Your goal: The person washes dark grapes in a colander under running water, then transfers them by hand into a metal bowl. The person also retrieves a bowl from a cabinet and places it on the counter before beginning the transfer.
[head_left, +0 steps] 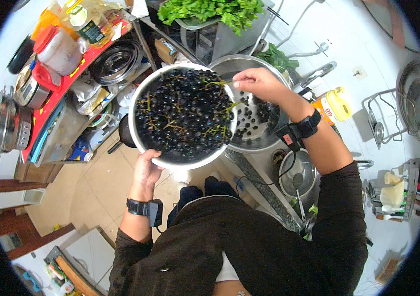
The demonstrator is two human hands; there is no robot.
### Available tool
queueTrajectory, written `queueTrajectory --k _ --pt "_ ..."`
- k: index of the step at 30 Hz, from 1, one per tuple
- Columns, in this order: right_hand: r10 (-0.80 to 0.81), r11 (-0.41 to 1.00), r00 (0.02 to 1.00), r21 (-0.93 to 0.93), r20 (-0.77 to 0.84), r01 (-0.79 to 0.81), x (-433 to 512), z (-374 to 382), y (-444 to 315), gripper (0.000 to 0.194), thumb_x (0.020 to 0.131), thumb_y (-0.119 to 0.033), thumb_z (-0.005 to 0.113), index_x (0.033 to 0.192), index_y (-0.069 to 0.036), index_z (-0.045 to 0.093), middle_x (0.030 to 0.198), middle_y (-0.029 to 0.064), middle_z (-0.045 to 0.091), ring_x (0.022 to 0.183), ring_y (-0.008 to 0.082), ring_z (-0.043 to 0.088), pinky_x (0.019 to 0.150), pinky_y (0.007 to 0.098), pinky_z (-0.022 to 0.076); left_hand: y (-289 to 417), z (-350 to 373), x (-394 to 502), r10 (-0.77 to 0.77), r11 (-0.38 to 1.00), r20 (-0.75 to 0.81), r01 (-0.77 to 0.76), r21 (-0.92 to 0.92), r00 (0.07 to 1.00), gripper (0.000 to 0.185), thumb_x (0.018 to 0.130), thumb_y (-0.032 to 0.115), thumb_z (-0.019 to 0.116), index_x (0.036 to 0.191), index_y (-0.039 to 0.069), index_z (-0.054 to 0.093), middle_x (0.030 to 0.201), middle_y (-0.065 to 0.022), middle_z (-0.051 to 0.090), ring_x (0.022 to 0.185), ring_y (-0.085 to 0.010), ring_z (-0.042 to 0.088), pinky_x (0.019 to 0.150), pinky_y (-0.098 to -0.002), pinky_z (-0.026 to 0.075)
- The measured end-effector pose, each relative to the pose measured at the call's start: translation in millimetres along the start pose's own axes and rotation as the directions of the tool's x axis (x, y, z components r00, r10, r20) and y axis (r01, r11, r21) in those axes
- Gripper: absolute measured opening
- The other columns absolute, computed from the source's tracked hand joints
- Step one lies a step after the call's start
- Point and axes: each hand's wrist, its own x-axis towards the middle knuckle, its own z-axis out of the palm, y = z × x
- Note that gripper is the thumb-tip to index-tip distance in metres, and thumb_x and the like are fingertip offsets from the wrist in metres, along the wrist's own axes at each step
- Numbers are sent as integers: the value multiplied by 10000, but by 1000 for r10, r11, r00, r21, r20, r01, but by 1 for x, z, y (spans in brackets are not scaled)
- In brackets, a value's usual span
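A white round tub [133, 122] full of dark grapes [180, 111] fills the middle of the view. Green and brown stems stick up among the grapes. My left hand [147, 168] grips the tub's rim at the lower left, thumb on top. Over the right side of the tub, my right hand [252, 84] has its fingers pinched at the end of a green grape stem [217, 83]. Beneath that hand is a large stainless steel basin [248, 61] with loose dark grapes [246, 114] scattered on its bottom.
Leafy greens [210, 13] lie in a container at the top. Right of the basin are a faucet [319, 72] and a yellow jug [334, 105]. A strainer bowl [297, 172] sits lower right. Shelves with a red top [52, 101] hold jars and pots at left.
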Motion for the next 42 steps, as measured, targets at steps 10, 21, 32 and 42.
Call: queueTrajectory --k 10,21,32,42 --pt "653 671 737 -316 -174 -670 -16 -60 157 321 742 -287 601 974 -65 602 804 86 604 718 219 572 636 339 464 1 -11 -3 76 997 -90 -75 17 993 250 663 29 524 913 20 521 764 -53 560 568 -174 532 433 -259 379" --pt "369 701 850 -489 -375 -520 26 11 227 420 716 -264 573 1038 5 549 1037 189 563 953 332 535 810 398 444 0 -5 -24 64 998 -196 -67 -8 979 406 652 -5 488 1058 2 476 1002 -116 561 890 -272 559 769 -416 474" --pt "283 640 957 -730 -66 -240 26 33 179 331 689 -199 532 988 -64 581 989 176 576 910 328 567 769 422 470 -7 -13 -22 73 997 -158 -78 -25 985 411 659 14 509 1068 -7 479 978 -124 565 844 -268 574 688 -402 500" --pt "230 706 973 -688 2 -165 20 53 193 253 649 -182 573 837 -13 577 828 185 587 801 356 558 701 433 455 -3 -13 -31 104 994 -112 -107 -25 988 463 653 13 515 1110 -11 451 1024 -141 553 917 -290 561 775 -451 487"
